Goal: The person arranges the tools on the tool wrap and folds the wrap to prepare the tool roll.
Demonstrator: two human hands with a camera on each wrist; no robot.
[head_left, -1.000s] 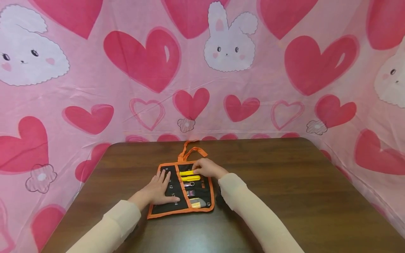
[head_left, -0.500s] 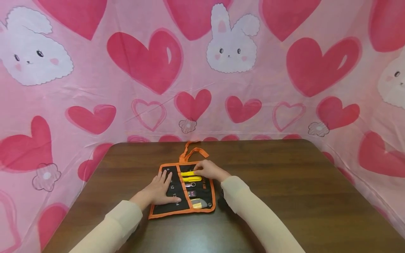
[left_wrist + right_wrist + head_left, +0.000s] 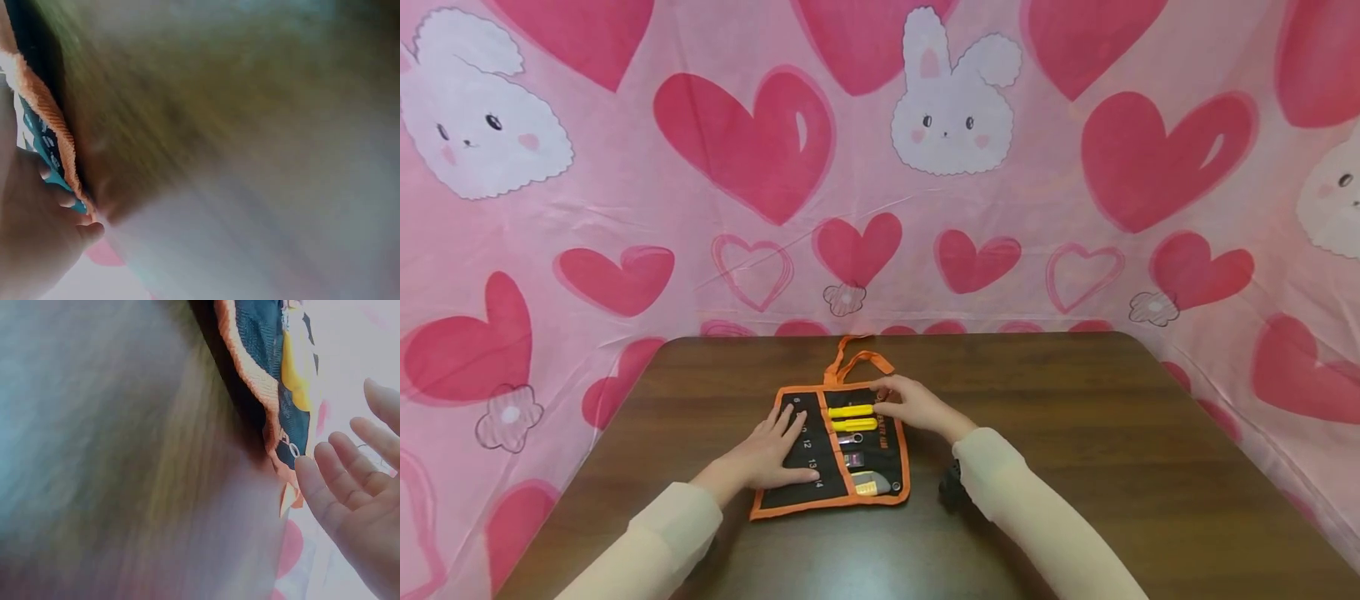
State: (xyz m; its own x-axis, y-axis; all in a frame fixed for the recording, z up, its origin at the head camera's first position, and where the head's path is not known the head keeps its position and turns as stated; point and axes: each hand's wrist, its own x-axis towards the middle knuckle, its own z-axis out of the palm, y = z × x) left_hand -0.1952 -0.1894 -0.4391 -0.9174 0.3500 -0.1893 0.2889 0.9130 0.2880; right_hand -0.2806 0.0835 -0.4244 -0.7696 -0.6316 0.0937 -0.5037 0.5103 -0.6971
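A black tool roll (image 3: 790, 497) with orange edging lies spread on the table, white numbers printed on its left half. Two yellow handles, an upper one (image 3: 852, 411) and a lower one (image 3: 855, 425), stick out of its pockets. Below them are a ring-ended metal wrench (image 3: 854, 438), a small item with a purplish label (image 3: 853, 459) and a yellow-and-grey item (image 3: 871, 483). My left hand (image 3: 772, 454) rests on the left half, fingers spread. My right hand (image 3: 917, 406) is beside the upper yellow handle's right end; the right wrist view shows its fingers extended and holding nothing.
Orange tie straps (image 3: 859, 357) trail from the roll's far edge across the brown wooden table (image 3: 1075, 433). Behind the table hangs a pink cloth (image 3: 1037, 200) with hearts and rabbits. A black device (image 3: 952, 487) sits at my right wrist.
My right hand has let go of the upper yellow handle and moved slightly right. The left hand has stayed on the roll, and the tools look unmoved.
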